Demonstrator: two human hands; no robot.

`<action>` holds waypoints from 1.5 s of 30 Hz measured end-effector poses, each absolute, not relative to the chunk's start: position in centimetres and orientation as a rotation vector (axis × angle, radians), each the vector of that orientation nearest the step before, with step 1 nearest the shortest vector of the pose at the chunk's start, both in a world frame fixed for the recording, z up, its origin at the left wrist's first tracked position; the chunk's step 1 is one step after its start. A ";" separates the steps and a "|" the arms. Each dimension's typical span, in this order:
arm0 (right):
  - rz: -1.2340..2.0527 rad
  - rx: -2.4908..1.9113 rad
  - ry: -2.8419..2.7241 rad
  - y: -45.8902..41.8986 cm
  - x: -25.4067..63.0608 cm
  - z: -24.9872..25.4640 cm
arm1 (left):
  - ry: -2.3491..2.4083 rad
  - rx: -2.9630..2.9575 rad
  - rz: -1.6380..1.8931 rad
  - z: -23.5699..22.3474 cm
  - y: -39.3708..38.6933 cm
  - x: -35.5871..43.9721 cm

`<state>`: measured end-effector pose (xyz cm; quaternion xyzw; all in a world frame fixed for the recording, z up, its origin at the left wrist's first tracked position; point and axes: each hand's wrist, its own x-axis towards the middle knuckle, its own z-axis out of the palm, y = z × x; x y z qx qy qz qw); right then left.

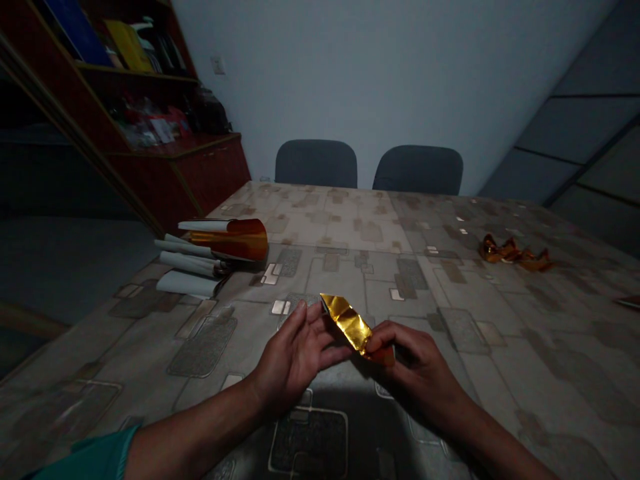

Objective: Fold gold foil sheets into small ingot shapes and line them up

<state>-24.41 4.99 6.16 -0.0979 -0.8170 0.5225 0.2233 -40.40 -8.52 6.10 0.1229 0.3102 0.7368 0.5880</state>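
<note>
A folded piece of shiny gold paper (349, 325) slants above the table in front of me, creased along its length. My right hand (413, 357) pinches its lower right end between thumb and fingers. Beside its upper left end is my left hand (295, 353), palm turned up, thumb raised and fingers stretched out behind the paper. Whether those fingertips touch the paper's underside is hidden.
Rolled sheets of gold and white paper (245, 240) lie at the table's left. Several folded gold pieces (515, 253) sit at the right. Two grey chairs (316, 163) stand behind the patterned table (345, 227). A red-brown cabinet (200, 180) rises at the back left.
</note>
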 end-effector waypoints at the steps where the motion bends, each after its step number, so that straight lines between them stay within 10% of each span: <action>1: 1.462 -0.281 -2.242 5.0 -24.4 6.2 | 0.713 0.295 1.682 6.0 -8.6 -40.3; 17: 1.206 0.109 -2.448 4.4 -24.9 5.6 | 1.234 0.549 1.720 4.6 -9.5 -39.5; 45: 1.851 -0.606 -2.045 3.6 -25.3 6.4 | 1.100 0.482 1.663 4.5 -9.1 -38.7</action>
